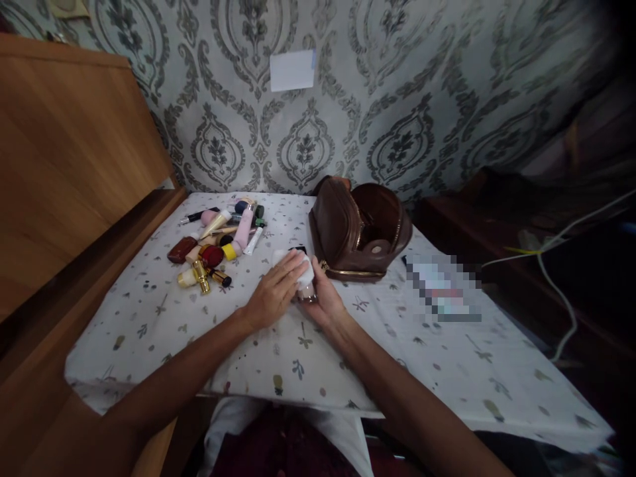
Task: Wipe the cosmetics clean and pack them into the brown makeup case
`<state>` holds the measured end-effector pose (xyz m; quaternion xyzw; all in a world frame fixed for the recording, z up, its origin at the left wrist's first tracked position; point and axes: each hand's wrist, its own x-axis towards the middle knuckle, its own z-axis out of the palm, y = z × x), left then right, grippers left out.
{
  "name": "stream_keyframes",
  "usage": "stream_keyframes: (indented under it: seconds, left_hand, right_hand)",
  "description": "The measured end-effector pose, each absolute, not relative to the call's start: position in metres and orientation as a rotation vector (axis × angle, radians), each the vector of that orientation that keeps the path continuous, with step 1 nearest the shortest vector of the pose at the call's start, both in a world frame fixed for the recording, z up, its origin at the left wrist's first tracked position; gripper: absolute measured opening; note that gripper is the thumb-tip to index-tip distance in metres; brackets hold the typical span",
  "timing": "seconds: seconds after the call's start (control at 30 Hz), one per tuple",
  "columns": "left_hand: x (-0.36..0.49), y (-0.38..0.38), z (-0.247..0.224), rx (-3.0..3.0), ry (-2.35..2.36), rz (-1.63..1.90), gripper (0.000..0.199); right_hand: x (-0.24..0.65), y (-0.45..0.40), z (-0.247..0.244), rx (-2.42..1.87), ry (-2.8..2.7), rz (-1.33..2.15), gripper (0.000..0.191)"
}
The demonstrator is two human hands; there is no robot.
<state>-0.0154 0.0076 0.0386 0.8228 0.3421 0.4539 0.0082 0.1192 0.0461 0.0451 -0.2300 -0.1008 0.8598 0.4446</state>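
- To your left, a wooden cabinet [64, 165] stands beside the table [199, 358], which has a printed white cloth over it.
- On the table's left side, a loose pile of small containers: a dark red case [182, 250], closed; a gold tube [201, 278] lying at the near edge; a red round item [212, 256]; a yellow cap [229, 252]; a pink tube [243, 230]; and a small white tube [254, 240]. You cannot see what any of them holds.
- Your left hand [275, 291] lies palm down, its fingers close together and only slightly bent, pressing a white wipe [304, 274] against the bottle.
- The bottle [309, 293] is between your two hands, near the middle of the table; its near end looks clear, with something pale inside. The wipe covers much of the rest.
- Your right hand [325, 298] grips the bottle from the right, thumb along its side; its other fingers are mostly hidden.
- Just beyond your hands, the brown bag [332, 222] stands unzipped, its mouth gaping. Inside, a pale round spot [377, 249] shows; the rest is too dark to tell.
- Farther right, a pixelated item [444, 288] lies on the table, then a white cable [559, 301].
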Motion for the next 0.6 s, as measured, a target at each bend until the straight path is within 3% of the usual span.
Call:
stream_keyframes:
  seconds: [0.27, 0.6]
  left_hand:
    - [-0.024, 0.013, 0.036, 2.271, 1.280, 1.434, 0.050]
    - [-0.012, 0.003, 0.030, 2.569, 1.060, 1.281, 0.052]
  right_hand:
    - [0.112, 0.040, 0.045, -0.627, -0.217, 2.159, 0.008]
    - [0.126, 0.062, 0.032, -0.590, -0.170, 2.128, 0.012]
